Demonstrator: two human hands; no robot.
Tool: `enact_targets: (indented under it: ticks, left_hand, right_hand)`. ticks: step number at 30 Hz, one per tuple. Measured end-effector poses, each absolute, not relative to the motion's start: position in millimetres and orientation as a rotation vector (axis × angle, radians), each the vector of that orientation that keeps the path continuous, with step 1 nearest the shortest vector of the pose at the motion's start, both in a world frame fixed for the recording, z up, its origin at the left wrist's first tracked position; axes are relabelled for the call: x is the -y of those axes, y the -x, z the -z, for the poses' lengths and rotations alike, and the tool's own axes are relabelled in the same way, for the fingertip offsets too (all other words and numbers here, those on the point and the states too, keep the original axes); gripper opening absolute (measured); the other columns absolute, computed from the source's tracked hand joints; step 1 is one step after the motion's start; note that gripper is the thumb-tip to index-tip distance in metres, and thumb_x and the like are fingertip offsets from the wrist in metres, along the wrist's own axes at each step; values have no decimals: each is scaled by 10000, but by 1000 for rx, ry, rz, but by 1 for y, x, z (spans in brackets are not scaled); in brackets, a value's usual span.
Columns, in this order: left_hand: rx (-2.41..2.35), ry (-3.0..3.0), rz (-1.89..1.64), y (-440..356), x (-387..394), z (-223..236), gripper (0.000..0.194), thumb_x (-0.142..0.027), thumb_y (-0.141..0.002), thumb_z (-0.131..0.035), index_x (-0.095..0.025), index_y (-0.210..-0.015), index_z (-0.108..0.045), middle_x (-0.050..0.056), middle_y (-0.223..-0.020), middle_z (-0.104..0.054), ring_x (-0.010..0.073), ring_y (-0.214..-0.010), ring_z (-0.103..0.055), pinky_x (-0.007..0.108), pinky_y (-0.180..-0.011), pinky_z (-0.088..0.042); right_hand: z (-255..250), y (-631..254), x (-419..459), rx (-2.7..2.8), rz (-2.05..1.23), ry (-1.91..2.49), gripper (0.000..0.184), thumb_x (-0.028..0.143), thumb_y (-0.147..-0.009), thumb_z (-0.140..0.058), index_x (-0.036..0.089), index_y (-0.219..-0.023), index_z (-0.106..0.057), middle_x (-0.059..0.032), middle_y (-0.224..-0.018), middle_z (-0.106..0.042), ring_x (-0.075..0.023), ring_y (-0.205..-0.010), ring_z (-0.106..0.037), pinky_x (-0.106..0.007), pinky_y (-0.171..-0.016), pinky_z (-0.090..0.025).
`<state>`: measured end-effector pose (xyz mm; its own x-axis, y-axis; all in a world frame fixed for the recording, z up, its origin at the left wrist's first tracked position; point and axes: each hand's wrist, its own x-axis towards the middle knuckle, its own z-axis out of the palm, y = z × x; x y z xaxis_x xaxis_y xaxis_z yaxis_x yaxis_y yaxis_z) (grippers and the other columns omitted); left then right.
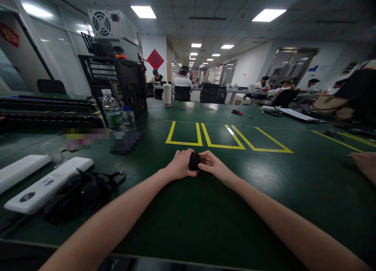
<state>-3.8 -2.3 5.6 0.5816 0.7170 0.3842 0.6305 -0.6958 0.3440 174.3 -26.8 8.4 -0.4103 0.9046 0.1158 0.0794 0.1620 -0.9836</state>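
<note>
Between my hands, just in front of the yellow tape marks, is a small rounded black object (194,161); its exact kind cannot be made out. My left hand (182,163) is closed around its left side, fingers curled over the far edge and thumb at the near edge. From the other side, my right hand (212,165) pinches it with thumb and fingertips. Both forearms reach forward over the green tabletop (188,216). Parts of the object are covered by my fingers.
Yellow tape outlines (183,143) lie beyond my hands, with a screwdriver (237,112) farther back. A water bottle (112,112), an open computer case (129,83) and a white cup (167,94) stand behind. White power banks (55,181) lie left; another person's hand (364,163) is right.
</note>
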Motion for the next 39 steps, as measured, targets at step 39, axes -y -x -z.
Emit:
enact_targets:
  ticks: [39]
  left_hand:
    - [-1158,-2570,-718,2,6,-11,541,-381,-610,-668,-187,-1040,-404,55,-993,-532,243,-920,-516,367,-815,-346]
  right_hand:
    - [-8,-171,27,1653,-1250,1098,291,428,-778,-496,242,-1000,-473,-13,-904,-580,-196,-917,-542,-392,-848,-396]
